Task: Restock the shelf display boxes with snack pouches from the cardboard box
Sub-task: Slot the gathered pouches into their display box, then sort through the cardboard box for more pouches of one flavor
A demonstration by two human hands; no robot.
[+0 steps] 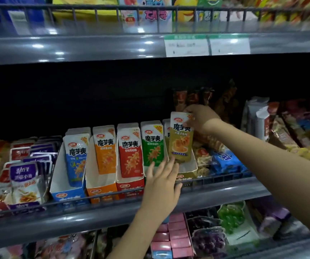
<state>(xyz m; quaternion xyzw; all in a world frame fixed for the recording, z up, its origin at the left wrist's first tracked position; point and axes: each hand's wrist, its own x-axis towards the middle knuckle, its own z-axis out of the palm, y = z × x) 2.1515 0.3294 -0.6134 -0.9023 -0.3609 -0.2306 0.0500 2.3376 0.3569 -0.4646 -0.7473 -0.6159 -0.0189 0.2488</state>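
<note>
The olive-gold snack pouch (181, 137) stands upright, its long axis vertical and its printed face toward the camera, top edge up. It is a flat, glossy foil packet, rectangular, with a white upper band and an olive lower half showing a picture of food. Large black characters read 魔芋爽 under a small red oval logo; a yellow corner flash carries a number that looks like 20. The right hand (201, 118) pinches the pouch at its upper right corner, fingers curled over the top. The pouch's lower end sits in the rightmost display box (191, 168), a white-walled cardboard tray with a sloped side, on the middle shelf (225, 195).

The left hand (161, 186) is open, fingers straight and spread, fingertips touching the base of the pouch and the green pouch (152, 144) beside it.

To the left stand matching upright pouches in their own boxes: the green one, a red pouch (131, 152), an orange pouch (105, 149) and a blue pouch (75, 157), all bearing 魔芋爽. The box fronts match the pouch colours. A dark wire rail (94, 198) runs along the shelf front. Further left lie purple-and-white packets (26, 182). Two blurred white price tags (206, 46) hang on the shelf edge above.
</note>
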